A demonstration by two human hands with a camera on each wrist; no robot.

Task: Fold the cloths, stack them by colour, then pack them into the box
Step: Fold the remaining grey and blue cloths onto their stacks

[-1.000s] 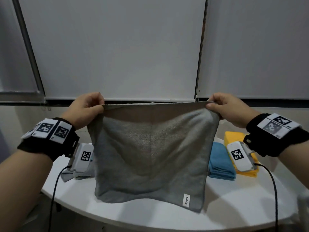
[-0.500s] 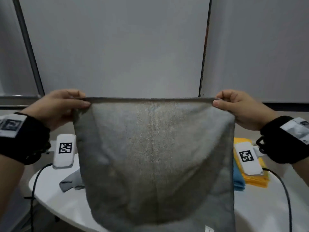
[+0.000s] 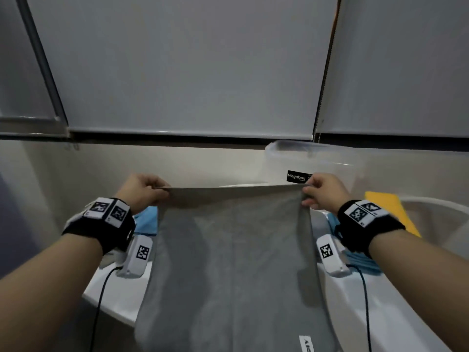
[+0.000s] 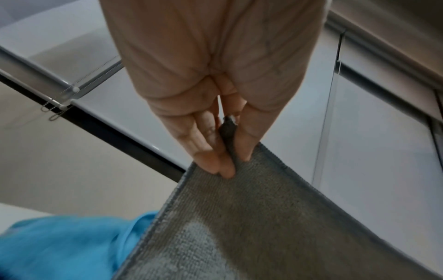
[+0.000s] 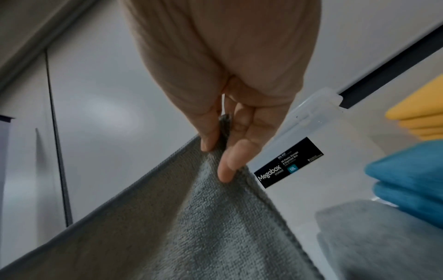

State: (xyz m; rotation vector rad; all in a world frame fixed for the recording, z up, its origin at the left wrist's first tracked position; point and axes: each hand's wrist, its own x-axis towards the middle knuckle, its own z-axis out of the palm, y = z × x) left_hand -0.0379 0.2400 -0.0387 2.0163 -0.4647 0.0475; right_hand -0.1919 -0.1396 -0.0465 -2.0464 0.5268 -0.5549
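Grey cloth (image 3: 233,262) hangs spread flat between both hands, above the near edge of the white table (image 3: 396,316), its lower part running out of the head view. Left hand (image 3: 142,191) pinches 1 top corner, thumb on one face and fingertips (image 4: 215,163) on the other, with the corner tip poking up between them. Right hand (image 3: 322,190) does the same at the other top corner, fingers (image 5: 230,163) curled onto the terry side. Top hem is pulled taut and level. My read: this squares the cloth so it can be laid down or halved with edges aligned, i.e. the start of the fold step.

White brand tag (image 3: 307,344) sits near the lower right edge, so that side faces the person.

Around it: clear plastic box (image 3: 317,161) with black Megabox label (image 5: 287,163) stands at the far side of the table, behind the right hand. Folded blue stack (image 5: 407,176) and yellow stack (image 5: 419,113) lie right of the cloth, and a grey folded piece (image 5: 383,236) lies just in front of the blue. A loose blue cloth (image 4: 59,246) lies crumpled on the left, under the left wrist.

Obstructions: the hanging cloth hides most of the tabletop in front of the person, so I can't tell if the laydown spot is free. The loose blue cloth on the left and the stacks on the right flank the landing area.
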